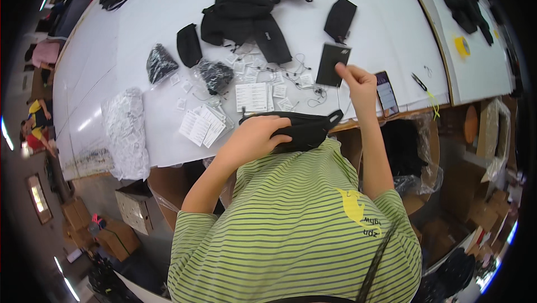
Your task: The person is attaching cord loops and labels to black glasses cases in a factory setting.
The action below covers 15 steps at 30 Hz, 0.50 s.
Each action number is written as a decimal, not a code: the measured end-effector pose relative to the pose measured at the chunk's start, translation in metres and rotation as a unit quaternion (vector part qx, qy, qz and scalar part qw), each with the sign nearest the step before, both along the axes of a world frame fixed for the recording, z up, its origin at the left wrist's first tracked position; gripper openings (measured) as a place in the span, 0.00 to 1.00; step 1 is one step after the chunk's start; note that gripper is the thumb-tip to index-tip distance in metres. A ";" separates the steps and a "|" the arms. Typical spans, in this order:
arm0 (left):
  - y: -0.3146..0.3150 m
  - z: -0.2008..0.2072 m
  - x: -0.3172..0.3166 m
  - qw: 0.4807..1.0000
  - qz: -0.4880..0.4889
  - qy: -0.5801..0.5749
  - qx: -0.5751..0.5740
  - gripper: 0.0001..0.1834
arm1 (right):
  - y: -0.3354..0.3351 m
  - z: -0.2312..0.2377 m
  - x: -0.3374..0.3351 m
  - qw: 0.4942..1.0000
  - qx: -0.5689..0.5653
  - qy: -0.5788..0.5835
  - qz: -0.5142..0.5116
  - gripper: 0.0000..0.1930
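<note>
At the table's near edge, my left hand (pixel 263 135) is closed round a black zip pouch (pixel 305 134) that lies against my shirt. A loop sticks out at the pouch's right end. My right hand (pixel 358 82) pinches the lower right corner of a black hang tag (pixel 332 65), held above the table. A thin cord runs down from the tag toward the pouch. Beyond the tag lies another black pouch (pixel 340 19). White printed cards (pixel 253 97) and loose tag cords (pixel 319 97) are spread just past the pouch in my left hand.
Several black pouches (pixel 240 18) are heaped at the far middle of the white table (pixel 162 1). Clear bags of black cords (pixel 162 64) and a bag of white packets (pixel 126 129) lie left. At right are a phone (pixel 386 94), thread snips (pixel 418 82) and yellow tape (pixel 462 46). Cardboard boxes (pixel 118 238) stand below.
</note>
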<state>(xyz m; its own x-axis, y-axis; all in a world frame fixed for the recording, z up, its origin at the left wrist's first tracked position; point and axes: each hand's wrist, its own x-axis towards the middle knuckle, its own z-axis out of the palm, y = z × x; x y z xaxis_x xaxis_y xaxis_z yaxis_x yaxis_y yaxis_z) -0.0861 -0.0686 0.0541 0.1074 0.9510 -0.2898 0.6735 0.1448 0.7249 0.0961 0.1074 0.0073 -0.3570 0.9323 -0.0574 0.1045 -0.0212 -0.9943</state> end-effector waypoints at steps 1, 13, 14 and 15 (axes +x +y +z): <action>0.001 -0.004 0.001 0.999 0.019 0.004 0.040 0.14 | -0.008 0.016 -0.005 0.996 0.005 -0.062 0.071 0.14; 0.020 -0.047 0.002 0.991 -0.083 -0.083 0.064 0.19 | -0.021 0.015 0.001 0.845 0.064 -0.266 0.459 0.16; 0.023 -0.049 -0.002 0.989 -0.075 -0.117 0.056 0.18 | -0.016 0.014 0.003 0.847 0.025 -0.230 0.479 0.15; 0.034 -0.053 -0.009 0.980 -0.041 -0.194 0.021 0.17 | -0.012 0.019 0.004 0.825 0.047 -0.255 0.501 0.18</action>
<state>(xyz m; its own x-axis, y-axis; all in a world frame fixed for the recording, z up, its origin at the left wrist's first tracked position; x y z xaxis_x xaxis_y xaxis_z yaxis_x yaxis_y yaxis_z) -0.0954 -0.0349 0.0011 0.2783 0.9448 -0.1727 0.3548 0.0660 0.9326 0.0996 0.0956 0.0261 -0.9037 0.1919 -0.3827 0.4281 0.4052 -0.8078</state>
